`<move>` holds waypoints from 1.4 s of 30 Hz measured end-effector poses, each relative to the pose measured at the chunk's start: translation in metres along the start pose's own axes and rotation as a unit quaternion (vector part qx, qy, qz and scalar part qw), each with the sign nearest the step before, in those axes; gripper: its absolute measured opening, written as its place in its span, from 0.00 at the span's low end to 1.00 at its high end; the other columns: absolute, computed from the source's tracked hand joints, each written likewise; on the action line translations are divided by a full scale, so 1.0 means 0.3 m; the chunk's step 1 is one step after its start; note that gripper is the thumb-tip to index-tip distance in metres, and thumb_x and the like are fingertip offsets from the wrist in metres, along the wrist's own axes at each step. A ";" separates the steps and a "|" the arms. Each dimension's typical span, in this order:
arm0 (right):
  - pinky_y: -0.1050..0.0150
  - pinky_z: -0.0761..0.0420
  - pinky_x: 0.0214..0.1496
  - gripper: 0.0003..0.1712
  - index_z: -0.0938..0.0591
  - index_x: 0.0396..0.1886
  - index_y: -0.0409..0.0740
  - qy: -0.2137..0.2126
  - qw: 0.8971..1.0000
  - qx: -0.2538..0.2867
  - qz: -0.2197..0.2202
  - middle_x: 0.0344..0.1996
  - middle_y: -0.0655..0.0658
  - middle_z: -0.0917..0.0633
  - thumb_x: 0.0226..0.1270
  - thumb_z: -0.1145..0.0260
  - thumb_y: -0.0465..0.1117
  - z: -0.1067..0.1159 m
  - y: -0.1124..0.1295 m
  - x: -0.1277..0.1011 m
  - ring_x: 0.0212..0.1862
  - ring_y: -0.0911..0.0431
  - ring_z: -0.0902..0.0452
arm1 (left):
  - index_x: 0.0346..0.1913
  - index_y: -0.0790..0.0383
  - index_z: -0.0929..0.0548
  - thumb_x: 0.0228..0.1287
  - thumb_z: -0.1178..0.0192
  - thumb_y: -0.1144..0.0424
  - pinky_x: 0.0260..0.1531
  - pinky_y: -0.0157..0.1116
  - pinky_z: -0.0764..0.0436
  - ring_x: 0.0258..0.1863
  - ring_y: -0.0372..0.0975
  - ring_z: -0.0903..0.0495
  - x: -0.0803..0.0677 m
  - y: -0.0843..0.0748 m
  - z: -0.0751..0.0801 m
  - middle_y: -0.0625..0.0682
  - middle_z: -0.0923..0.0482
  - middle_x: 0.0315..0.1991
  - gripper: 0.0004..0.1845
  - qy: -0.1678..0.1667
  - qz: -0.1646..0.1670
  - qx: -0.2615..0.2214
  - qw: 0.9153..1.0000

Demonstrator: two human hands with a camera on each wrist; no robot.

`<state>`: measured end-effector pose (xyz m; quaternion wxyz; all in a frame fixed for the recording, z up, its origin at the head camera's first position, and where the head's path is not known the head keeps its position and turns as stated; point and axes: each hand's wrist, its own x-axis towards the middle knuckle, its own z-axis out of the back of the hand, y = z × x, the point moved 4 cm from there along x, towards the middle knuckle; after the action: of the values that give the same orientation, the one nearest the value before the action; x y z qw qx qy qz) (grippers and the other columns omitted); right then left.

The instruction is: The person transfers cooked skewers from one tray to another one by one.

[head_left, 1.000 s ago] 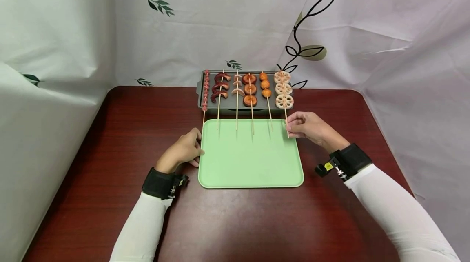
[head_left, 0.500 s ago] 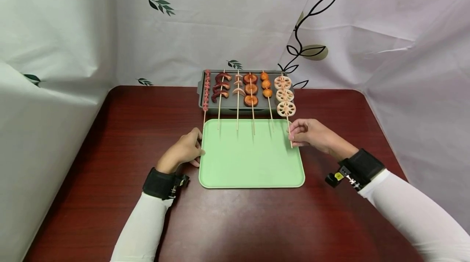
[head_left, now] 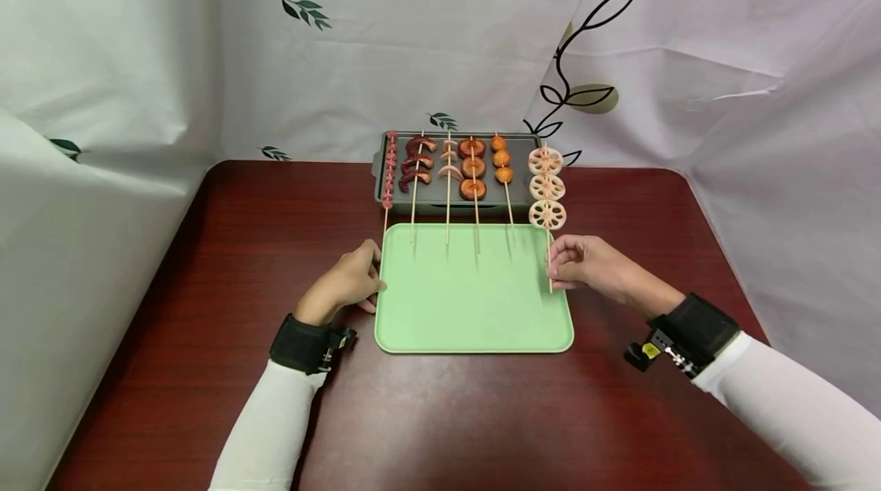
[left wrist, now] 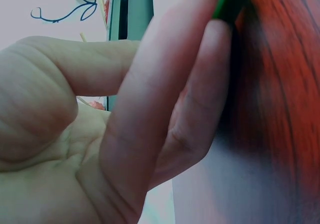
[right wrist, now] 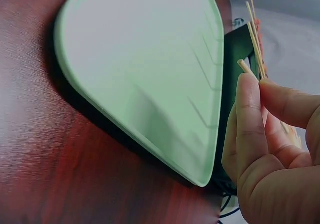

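Note:
In the head view my right hand (head_left: 585, 265) pinches the bare stick end of a lotus root skewer (head_left: 547, 187), whose three slices hang partly past the grill's right front corner. The right wrist view shows the stick tip (right wrist: 245, 66) between thumb and fingers. My left hand (head_left: 347, 281) grips the left rim of a light green tray (head_left: 475, 300), thumb at the edge; in the left wrist view its fingertips meet the tray's edge (left wrist: 230, 1). Behind the tray stands a grey grill (head_left: 440, 200).
Across the grill lie several other skewers: a pink one (head_left: 390, 170), a dark red tentacle one (head_left: 417, 162), a pale one (head_left: 450, 158), a mushroom one (head_left: 473, 168) and an orange ball one (head_left: 502, 158). Their sticks reach over the tray's far edge. A white curtain (head_left: 440, 32) backs the table.
My right hand has drawn the lotus root skewer toward me and slightly right, off its place on the grill. The left hand stays at the tray's rim.

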<state>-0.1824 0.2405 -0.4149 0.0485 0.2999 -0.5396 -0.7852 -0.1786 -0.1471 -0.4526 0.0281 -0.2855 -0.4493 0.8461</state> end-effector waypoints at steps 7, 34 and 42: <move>0.55 0.09 0.50 0.14 0.29 0.49 0.21 0.015 1.000 -0.006 0.016 0.35 0.42 0.19 0.72 0.37 0.28 -0.027 0.000 -0.034 0.38 0.56 0.14 | 0.63 0.69 0.37 0.73 0.42 0.75 0.26 0.42 0.10 0.26 0.49 0.16 0.000 0.004 0.004 0.66 0.28 0.43 0.22 0.001 -0.002 -0.004 1.000; 0.57 0.08 0.44 0.11 0.27 0.45 0.21 0.023 0.999 -0.024 0.041 0.34 0.39 0.17 0.68 0.37 0.24 -0.059 -0.081 -0.155 0.38 0.58 0.14 | 0.63 0.67 0.36 0.74 0.42 0.75 0.26 0.41 0.11 0.27 0.49 0.17 0.006 -0.001 -0.005 0.65 0.28 0.44 0.21 -0.001 0.014 0.000 1.000; 0.60 0.08 0.42 0.11 0.26 0.44 0.21 0.032 0.999 -0.021 0.035 0.33 0.39 0.17 0.68 0.36 0.25 -0.110 -0.129 -0.179 0.36 0.58 0.14 | 0.62 0.67 0.36 0.74 0.42 0.75 0.26 0.42 0.10 0.25 0.49 0.16 0.004 -0.004 -0.001 0.65 0.28 0.43 0.20 -0.002 0.012 0.003 1.000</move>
<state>-0.1118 0.2509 -0.4343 0.0997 0.3043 -0.5315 -0.7842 -0.1797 -0.1458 -0.4525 0.0182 -0.2892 -0.4431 0.8484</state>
